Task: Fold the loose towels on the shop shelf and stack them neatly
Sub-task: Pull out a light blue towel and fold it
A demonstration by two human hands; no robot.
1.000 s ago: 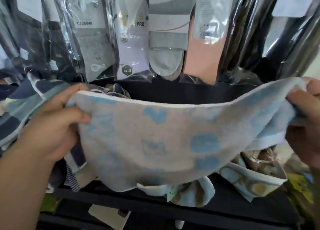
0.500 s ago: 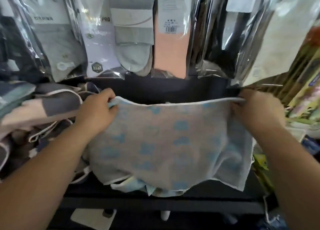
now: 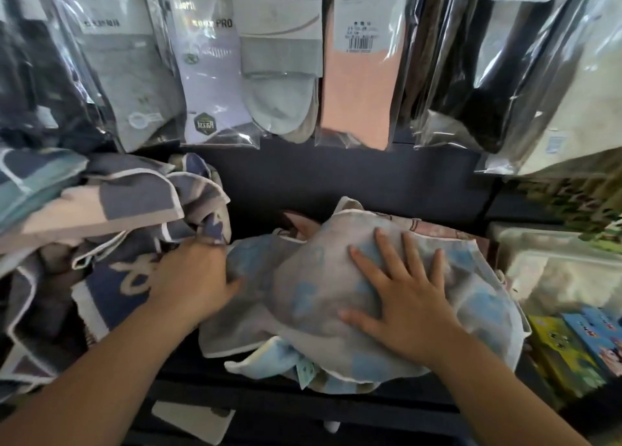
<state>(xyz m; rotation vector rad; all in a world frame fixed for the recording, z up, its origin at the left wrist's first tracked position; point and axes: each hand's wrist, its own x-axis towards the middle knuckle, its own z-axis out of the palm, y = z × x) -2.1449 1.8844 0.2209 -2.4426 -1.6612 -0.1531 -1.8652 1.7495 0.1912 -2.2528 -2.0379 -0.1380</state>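
A: Towel change?
B: The blue-patterned towel (image 3: pixel 313 297) is no longer stretched in the air between both hands. It now lies bunched on the pile of loose towels (image 3: pixel 266 361) on the shelf (image 3: pixel 336 408).
A: Right hand?
B: The right hand (image 3: pixel 404 297) is off the top corner and now lies flat on top of the towel, fingers (image 3: pixel 389 253) spread.
A: Left?
B: The left hand (image 3: pixel 195 277) is lower, now at the towel's left edge. Thumb on the cloth, other fingers hidden, grip unclear.
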